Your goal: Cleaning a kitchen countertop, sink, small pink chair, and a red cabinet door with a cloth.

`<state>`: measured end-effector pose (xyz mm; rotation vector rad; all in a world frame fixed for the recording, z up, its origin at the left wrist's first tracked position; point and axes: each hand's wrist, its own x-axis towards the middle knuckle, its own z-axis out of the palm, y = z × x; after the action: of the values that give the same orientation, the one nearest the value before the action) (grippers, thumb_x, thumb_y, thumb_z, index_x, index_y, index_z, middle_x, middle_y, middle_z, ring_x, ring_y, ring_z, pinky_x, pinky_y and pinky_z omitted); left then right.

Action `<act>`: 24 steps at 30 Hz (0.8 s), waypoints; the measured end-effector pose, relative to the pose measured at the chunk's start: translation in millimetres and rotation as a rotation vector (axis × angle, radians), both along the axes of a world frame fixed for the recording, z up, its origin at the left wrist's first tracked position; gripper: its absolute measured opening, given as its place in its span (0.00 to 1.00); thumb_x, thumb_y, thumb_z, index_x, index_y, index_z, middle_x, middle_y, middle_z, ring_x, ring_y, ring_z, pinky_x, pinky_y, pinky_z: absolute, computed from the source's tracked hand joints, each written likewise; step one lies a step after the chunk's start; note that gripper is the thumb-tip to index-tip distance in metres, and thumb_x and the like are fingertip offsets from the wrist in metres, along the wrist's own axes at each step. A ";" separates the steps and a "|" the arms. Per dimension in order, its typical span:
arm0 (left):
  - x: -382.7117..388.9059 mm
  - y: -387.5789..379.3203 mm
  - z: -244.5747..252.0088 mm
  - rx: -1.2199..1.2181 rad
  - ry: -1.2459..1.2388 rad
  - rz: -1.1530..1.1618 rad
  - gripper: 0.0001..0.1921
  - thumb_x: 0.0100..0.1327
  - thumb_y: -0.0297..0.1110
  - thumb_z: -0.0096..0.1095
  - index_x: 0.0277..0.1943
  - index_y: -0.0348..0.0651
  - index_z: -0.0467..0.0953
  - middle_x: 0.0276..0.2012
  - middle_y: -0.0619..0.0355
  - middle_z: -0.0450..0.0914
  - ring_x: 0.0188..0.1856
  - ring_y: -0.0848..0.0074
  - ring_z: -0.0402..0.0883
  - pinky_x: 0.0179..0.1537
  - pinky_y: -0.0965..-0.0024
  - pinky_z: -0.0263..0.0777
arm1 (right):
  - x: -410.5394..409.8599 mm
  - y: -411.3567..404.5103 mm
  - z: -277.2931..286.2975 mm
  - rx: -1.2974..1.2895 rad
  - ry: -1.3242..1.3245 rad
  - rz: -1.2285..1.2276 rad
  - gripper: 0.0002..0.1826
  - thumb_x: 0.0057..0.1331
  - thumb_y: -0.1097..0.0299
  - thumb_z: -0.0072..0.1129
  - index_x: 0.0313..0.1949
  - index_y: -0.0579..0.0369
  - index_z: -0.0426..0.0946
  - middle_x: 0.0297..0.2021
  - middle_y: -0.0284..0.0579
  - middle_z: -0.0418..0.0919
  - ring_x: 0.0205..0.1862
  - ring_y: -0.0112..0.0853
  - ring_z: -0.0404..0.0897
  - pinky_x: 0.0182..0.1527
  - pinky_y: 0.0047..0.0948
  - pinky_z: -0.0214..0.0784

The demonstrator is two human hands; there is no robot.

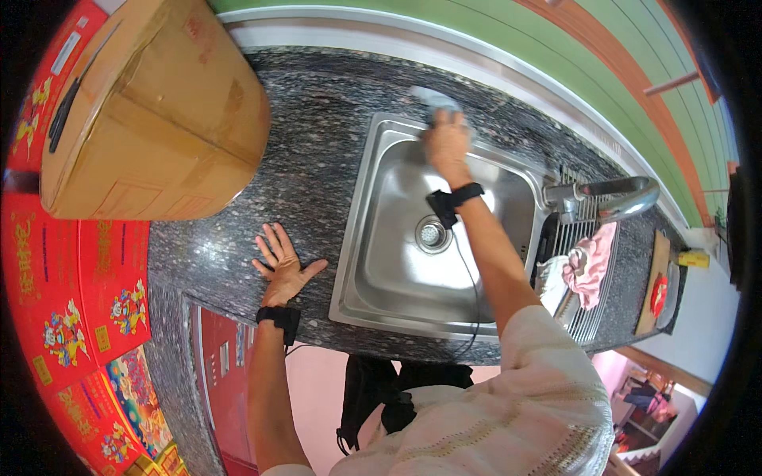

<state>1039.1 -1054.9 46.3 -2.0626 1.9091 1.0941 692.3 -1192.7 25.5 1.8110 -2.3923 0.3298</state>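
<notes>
My right hand (449, 143) reaches over the sink to its back rim and presses on a pale grey-blue cloth (437, 98), blurred. Part of the cloth lies on the dark speckled stone countertop (309, 119) behind the sink. Below my right forearm is the stainless steel sink (387, 238), with a round drain strainer (430, 234) in its floor. My left hand (284, 268) rests with fingers spread on the countertop, left of the sink, holding nothing. A black strap with a cable circles each wrist.
A large cardboard box (190, 131) stands at the left, a black-handled tool (65, 110) on it. Red printed boxes (113, 268) are stacked beyond. At right are a chrome faucet (625, 196), a drying rack (586, 321) with a pink cloth (589, 265), and a cutting board (652, 285).
</notes>
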 end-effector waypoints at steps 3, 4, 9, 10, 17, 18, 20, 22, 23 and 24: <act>-1.9 -1.5 -5.3 -0.021 0.011 -0.008 0.68 0.40 0.69 0.64 0.67 0.42 0.21 0.67 0.47 0.15 0.66 0.52 0.09 0.56 0.36 0.08 | 60.8 -15.4 -16.8 -0.073 -0.089 0.160 0.26 0.53 0.70 0.54 0.54 0.44 0.67 0.53 0.56 0.65 0.50 0.48 0.69 0.47 0.44 0.67; -4.3 -1.2 -5.1 -0.027 0.026 0.003 0.68 0.40 0.70 0.64 0.67 0.42 0.21 0.67 0.47 0.15 0.66 0.53 0.09 0.56 0.37 0.08 | 72.0 -14.8 -18.1 -0.136 -0.072 0.224 0.26 0.54 0.71 0.54 0.55 0.42 0.67 0.53 0.56 0.64 0.49 0.48 0.70 0.47 0.43 0.67; 3.0 -0.5 -5.5 -0.037 -0.035 -0.027 0.68 0.40 0.74 0.59 0.67 0.42 0.20 0.67 0.47 0.15 0.67 0.52 0.11 0.57 0.33 0.15 | 42.8 -5.5 10.4 0.047 -0.231 0.282 0.30 0.54 0.75 0.51 0.57 0.36 0.65 0.55 0.53 0.63 0.47 0.52 0.72 0.46 0.44 0.70; 3.5 0.2 -6.7 -0.037 -0.031 -0.039 0.68 0.40 0.74 0.59 0.67 0.42 0.20 0.67 0.47 0.15 0.67 0.52 0.11 0.57 0.33 0.15 | 28.1 1.6 12.4 0.146 -0.176 0.227 0.31 0.54 0.76 0.50 0.58 0.35 0.65 0.56 0.53 0.63 0.47 0.52 0.72 0.45 0.44 0.70; -5.6 -0.1 0.8 -0.043 -0.010 -0.044 0.64 0.45 0.71 0.57 0.67 0.41 0.22 0.68 0.45 0.18 0.67 0.48 0.12 0.57 0.36 0.14 | -177.0 86.7 4.8 0.184 0.047 -0.411 0.24 0.56 0.69 0.54 0.53 0.54 0.67 0.50 0.59 0.68 0.46 0.48 0.74 0.45 0.38 0.70; -3.2 1.5 0.8 -0.044 -0.015 -0.029 0.64 0.45 0.71 0.57 0.67 0.41 0.22 0.68 0.45 0.18 0.67 0.48 0.12 0.57 0.36 0.14 | -176.1 86.5 12.2 0.226 0.092 -0.599 0.22 0.57 0.68 0.53 0.52 0.56 0.68 0.49 0.58 0.69 0.46 0.46 0.75 0.44 0.38 0.70; -2.0 2.5 -3.7 -0.060 -0.010 -0.046 0.63 0.46 0.70 0.57 0.67 0.41 0.22 0.68 0.44 0.19 0.67 0.47 0.13 0.57 0.35 0.14 | -173.0 77.9 17.3 0.317 0.171 -0.557 0.20 0.58 0.68 0.53 0.50 0.58 0.69 0.49 0.57 0.70 0.47 0.44 0.74 0.45 0.38 0.70; 1.1 1.2 -5.4 -0.053 -0.021 -0.029 0.67 0.42 0.71 0.60 0.66 0.38 0.21 0.67 0.42 0.16 0.66 0.48 0.11 0.56 0.33 0.14 | -156.4 58.9 15.7 0.401 0.248 -0.505 0.19 0.58 0.67 0.52 0.49 0.59 0.70 0.48 0.55 0.71 0.48 0.41 0.74 0.46 0.39 0.69; 0.5 0.8 -5.5 -0.056 -0.015 -0.050 0.67 0.43 0.70 0.60 0.66 0.36 0.21 0.66 0.41 0.16 0.66 0.47 0.11 0.56 0.33 0.13 | -147.2 49.0 8.6 0.324 0.073 -0.417 0.18 0.58 0.68 0.53 0.48 0.60 0.71 0.47 0.54 0.72 0.49 0.42 0.73 0.47 0.39 0.68; 1.5 1.8 -3.6 -0.052 -0.016 -0.066 0.66 0.44 0.70 0.60 0.66 0.35 0.22 0.66 0.40 0.16 0.66 0.46 0.11 0.56 0.33 0.13 | -117.0 43.6 17.9 0.256 -0.106 -0.322 0.17 0.57 0.68 0.53 0.47 0.61 0.72 0.46 0.54 0.72 0.51 0.42 0.71 0.49 0.39 0.67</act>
<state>1040.7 -1053.1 42.7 -2.0123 2.0028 1.0217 575.3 -1149.1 43.4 1.4873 -2.8571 0.0902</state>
